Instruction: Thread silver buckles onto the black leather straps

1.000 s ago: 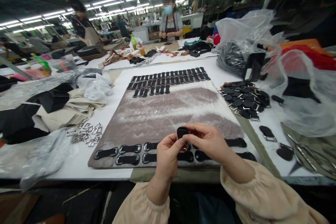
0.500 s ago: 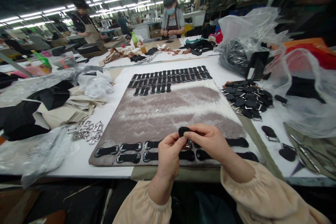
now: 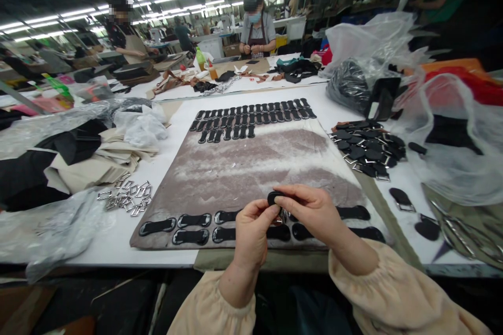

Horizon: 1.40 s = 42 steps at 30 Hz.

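Observation:
Between both hands is a black tab with a metal buckle (image 3: pixel 274 198), its rounded end upward and the metal partly hidden by fingers. My left hand (image 3: pixel 253 225) pinches its lower left side, closed. From the right, my right hand (image 3: pixel 310 212) presses thumb and fingers on the rounded end, also closed. Beneath them lies a brownish board (image 3: pixel 243 167) with a whitish smeared surface. Black strips with wide rounded ends (image 3: pixel 191 236) lie in two rows along its near edge, their ends glossy. Smaller-looking rows of such strips (image 3: pixel 251 110) line the far edge.
Loose metal rectangular buckles (image 3: pixel 128 194) lie left of the board. A pile of black tabs with buckles (image 3: pixel 367 146) is at right, near scissors (image 3: pixel 463 233) and clear plastic bags (image 3: pixel 451 141). Black and beige material (image 3: pixel 78 162) covers the left side. Two co-workers stand across the table.
The rounded end of the black tab has tipped slightly lower between my fingers. Both hands stay nearly in place, and the whole view has shifted a little.

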Each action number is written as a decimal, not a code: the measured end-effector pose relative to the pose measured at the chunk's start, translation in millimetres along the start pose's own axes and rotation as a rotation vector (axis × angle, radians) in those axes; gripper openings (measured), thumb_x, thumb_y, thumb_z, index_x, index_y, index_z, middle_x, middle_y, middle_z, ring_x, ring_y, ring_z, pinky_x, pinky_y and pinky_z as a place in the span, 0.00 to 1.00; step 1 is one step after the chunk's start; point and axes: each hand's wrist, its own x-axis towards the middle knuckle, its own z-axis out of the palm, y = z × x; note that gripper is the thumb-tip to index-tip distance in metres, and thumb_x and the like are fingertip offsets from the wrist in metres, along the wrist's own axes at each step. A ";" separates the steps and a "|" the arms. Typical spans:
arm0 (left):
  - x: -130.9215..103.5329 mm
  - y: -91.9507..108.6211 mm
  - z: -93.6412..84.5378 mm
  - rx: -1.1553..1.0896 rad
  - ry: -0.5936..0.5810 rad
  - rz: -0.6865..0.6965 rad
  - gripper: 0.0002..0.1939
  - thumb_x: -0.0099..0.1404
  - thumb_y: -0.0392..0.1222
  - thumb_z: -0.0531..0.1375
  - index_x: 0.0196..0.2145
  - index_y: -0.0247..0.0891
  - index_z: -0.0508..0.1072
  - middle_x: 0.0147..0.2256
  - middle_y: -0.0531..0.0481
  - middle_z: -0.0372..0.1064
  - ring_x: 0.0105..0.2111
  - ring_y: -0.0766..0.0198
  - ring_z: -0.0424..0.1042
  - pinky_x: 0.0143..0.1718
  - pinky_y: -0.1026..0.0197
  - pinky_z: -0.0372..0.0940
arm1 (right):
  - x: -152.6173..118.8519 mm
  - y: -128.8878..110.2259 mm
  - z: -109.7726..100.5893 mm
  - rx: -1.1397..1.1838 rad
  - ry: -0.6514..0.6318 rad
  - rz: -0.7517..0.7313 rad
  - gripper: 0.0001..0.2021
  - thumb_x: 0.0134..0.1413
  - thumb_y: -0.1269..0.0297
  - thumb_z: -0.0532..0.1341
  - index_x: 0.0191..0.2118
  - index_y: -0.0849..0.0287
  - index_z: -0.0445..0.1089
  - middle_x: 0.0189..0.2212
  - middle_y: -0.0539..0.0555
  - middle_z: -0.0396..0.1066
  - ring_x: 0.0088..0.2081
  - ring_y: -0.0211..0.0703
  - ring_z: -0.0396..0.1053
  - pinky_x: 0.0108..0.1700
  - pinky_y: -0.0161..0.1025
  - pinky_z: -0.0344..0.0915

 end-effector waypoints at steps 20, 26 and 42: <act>-3.4 -8.7 2.4 0.133 0.095 0.199 0.09 0.54 0.39 0.67 0.36 0.41 0.80 0.32 0.51 0.78 0.31 0.67 0.74 0.32 0.67 0.70 | 2.9 -5.0 -4.3 -0.052 0.012 -0.077 0.04 0.56 0.69 0.63 0.34 0.56 0.77 0.29 0.48 0.75 0.33 0.40 0.70 0.36 0.35 0.64; -1.8 -8.2 -0.3 0.240 0.167 0.266 0.11 0.54 0.39 0.68 0.37 0.42 0.80 0.37 0.50 0.78 0.37 0.63 0.75 0.39 0.64 0.71 | -1.5 0.4 2.8 -0.086 0.037 -0.034 0.06 0.58 0.66 0.61 0.39 0.56 0.77 0.32 0.51 0.74 0.34 0.43 0.71 0.38 0.38 0.65; 4.4 -4.1 -2.1 -0.003 0.151 0.163 0.09 0.53 0.39 0.68 0.35 0.39 0.80 0.31 0.50 0.78 0.24 0.68 0.72 0.23 0.68 0.69 | -3.0 5.2 9.3 0.172 0.057 0.084 0.10 0.50 0.63 0.67 0.40 0.58 0.77 0.30 0.53 0.76 0.30 0.44 0.73 0.33 0.37 0.72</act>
